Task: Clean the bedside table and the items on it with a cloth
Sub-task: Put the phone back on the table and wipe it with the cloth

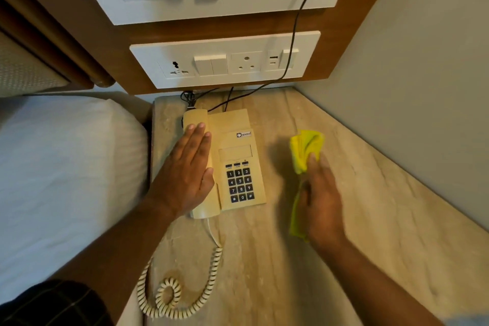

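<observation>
**Left hand flat on the phone, right hand holding the cloth**

Left hand (185, 169) lies flat with straight fingers on the handset (197, 124) of the cream telephone (238, 156), which sits at the left side of my bedside table (344, 233). My right hand (321, 201) is blurred, but its fingers curl around a bunched yellow cloth (305, 151), just right of the phone and over the marble top. The coiled cord (172, 296) loops in a heap on the near part of the table, in front of the phone. A black cable (293, 42) hangs down across the socket panel (225, 61) and runs behind the phone at the back edge. A white pillow (66, 167) lies to the left, beside the table. A grey wall (423, 74) closes in the right side.
</observation>
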A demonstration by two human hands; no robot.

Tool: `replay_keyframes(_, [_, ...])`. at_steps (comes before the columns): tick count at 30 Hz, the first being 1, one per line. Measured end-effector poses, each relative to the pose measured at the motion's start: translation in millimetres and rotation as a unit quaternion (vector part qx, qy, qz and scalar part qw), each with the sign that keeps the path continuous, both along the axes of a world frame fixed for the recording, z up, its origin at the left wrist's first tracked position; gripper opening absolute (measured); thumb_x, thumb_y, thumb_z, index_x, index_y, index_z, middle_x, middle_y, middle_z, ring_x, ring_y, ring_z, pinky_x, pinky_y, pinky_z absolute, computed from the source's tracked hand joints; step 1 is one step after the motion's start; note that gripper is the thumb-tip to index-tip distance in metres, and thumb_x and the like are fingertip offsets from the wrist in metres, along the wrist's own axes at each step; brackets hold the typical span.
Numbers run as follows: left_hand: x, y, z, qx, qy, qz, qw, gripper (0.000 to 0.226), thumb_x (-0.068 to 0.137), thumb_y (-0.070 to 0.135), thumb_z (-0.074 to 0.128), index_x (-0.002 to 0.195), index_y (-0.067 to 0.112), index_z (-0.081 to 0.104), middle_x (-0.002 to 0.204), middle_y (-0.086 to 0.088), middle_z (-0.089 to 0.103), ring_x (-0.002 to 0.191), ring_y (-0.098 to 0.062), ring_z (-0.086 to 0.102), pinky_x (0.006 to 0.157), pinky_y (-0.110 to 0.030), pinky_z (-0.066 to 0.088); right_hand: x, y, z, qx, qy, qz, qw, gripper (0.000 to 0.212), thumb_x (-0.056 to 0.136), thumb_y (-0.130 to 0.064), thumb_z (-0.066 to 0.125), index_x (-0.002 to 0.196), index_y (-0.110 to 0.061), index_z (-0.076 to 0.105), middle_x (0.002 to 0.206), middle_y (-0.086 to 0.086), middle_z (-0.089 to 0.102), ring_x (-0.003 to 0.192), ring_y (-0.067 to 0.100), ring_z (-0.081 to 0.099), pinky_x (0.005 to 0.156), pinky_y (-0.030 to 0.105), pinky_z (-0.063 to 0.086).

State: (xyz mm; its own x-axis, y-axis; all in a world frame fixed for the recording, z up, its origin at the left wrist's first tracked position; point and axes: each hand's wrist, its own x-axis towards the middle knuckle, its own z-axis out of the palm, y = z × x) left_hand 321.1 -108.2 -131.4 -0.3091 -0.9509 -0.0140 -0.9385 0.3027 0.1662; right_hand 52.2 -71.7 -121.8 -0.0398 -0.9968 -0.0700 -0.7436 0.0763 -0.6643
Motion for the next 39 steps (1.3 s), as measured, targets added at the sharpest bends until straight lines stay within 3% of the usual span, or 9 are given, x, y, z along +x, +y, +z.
replay_keyframes(3, [0.9, -0.1, -0.1, 0.000, -0.025, 0.007, 1.000, 0.069, 0.093, 0.038, 0.030, 0.150, -0.001, 0.027, 0.160, -0.020, 0.020, 0.150, -0.033, 0.015, 0.119, -0.049, 0.024, -53.0, -14.8, -12.1, 0.025, 0.155, 0.039, 0.987, 0.063, 0.086, 0.006, 0.045, 0.147, -0.009, 0.035, 0.156, 0.018, 0.026, 0.143, 0.040, 0.024, 0.113, 0.049, 0.028])
replay_keyframes(7, [-1.6, 0.5, 1.8, 0.010, -0.039, 0.020, 0.999, 0.071, 0.092, 0.039, 0.030, 0.152, 0.001, 0.025, 0.161, -0.019, 0.018, 0.150, -0.032, 0.015, 0.118, -0.051, 0.026, -46.3, 13.7, -38.8, 0.042, 0.263, 0.120, 0.956, 0.056, 0.082, -0.010, 0.032, 0.134, 0.000, 0.051, 0.142, 0.026, 0.045, 0.127, 0.056, 0.039, 0.092, 0.070, 0.040])
replay_keyframes(10, [-3.8, 3.2, 4.7, 0.015, -0.049, 0.030, 0.998, 0.071, 0.091, 0.039, 0.028, 0.151, 0.000, 0.025, 0.160, -0.021, 0.019, 0.149, -0.034, 0.017, 0.117, -0.053, 0.026, -31.6, 47.8, -43.5, 0.031, 0.281, 0.111, 0.953, 0.056, 0.086, -0.020, 0.041, 0.140, -0.004, 0.046, 0.148, 0.021, 0.040, 0.135, 0.050, 0.033, 0.106, 0.063, 0.030])
replay_keyframes(15, [-16.1, 16.2, 16.2, 0.012, -0.044, 0.055, 0.997, 0.072, 0.091, 0.039, 0.027, 0.152, 0.000, 0.021, 0.161, -0.021, 0.017, 0.149, -0.034, 0.015, 0.118, -0.050, 0.019, -53.9, 54.8, -52.1, 0.032, 0.294, 0.124, 0.947, 0.058, 0.088, -0.023, 0.044, 0.145, -0.010, 0.040, 0.153, 0.016, 0.035, 0.140, 0.043, 0.029, 0.108, 0.061, 0.027])
replay_keyframes(20, [-40.1, 83.1, 17.2, 0.051, 0.018, 0.058, 0.997, 0.074, 0.093, 0.036, 0.032, 0.155, 0.007, 0.005, 0.163, -0.016, 0.004, 0.152, -0.029, 0.002, 0.119, -0.046, 0.014, -130.4, 84.2, -43.3, 0.119, 0.279, -0.073, 0.950, 0.059, 0.096, -0.035, 0.026, 0.147, -0.007, 0.032, 0.155, 0.021, 0.024, 0.142, 0.046, 0.020, 0.111, 0.065, 0.018])
replay_keyframes(27, [-90.6, 150.2, -2.4, 0.092, -0.008, 0.057, 0.994, 0.071, 0.091, 0.037, 0.037, 0.152, 0.003, 0.021, 0.160, -0.019, 0.018, 0.149, -0.034, 0.018, 0.116, -0.051, 0.027, -141.3, 84.6, -24.5, 0.173, 0.273, -0.099, 0.941, 0.056, 0.101, -0.032, 0.031, 0.146, 0.000, 0.030, 0.155, 0.026, 0.022, 0.142, 0.049, 0.016, 0.111, 0.065, 0.018])
replay_keyframes(33, [-115.9, 162.0, 6.9, 0.103, -0.008, 0.092, 0.990, 0.070, 0.088, 0.039, 0.036, 0.147, 0.001, 0.037, 0.156, -0.020, 0.033, 0.145, -0.034, 0.030, 0.114, -0.051, 0.027, -78.8, 72.8, -10.6, 0.103, 0.235, 0.000, 0.967, 0.068, 0.097, -0.047, 0.020, 0.147, -0.001, 0.028, 0.156, 0.023, 0.023, 0.145, 0.039, 0.015, 0.115, 0.056, 0.015])
replay_keyframes(37, [-95.1, 175.8, 19.7, 0.132, 0.036, 0.113, 0.984, 0.078, 0.088, 0.047, 0.022, 0.155, 0.007, 0.012, 0.163, -0.012, 0.002, 0.150, -0.023, -0.002, 0.121, -0.040, 0.005, -29.4, 86.2, 1.6, 0.083, 0.156, 0.053, 0.983, 0.065, 0.101, -0.046, 0.030, 0.152, -0.008, 0.017, 0.161, 0.013, 0.011, 0.149, 0.027, 0.003, 0.120, 0.044, 0.008])
replay_keyframes(39, [-74.1, 188.8, 28.5, 0.138, 0.060, 0.137, 0.979, 0.080, 0.088, 0.050, 0.020, 0.156, 0.010, 0.006, 0.164, -0.010, -0.002, 0.151, -0.023, -0.004, 0.121, -0.038, 0.000, -0.7, 102.2, 12.0, 0.074, 0.118, 0.081, 0.987, 0.065, 0.101, -0.045, 0.033, 0.152, -0.009, 0.016, 0.161, 0.011, 0.012, 0.149, 0.023, 0.002, 0.121, 0.041, 0.009])
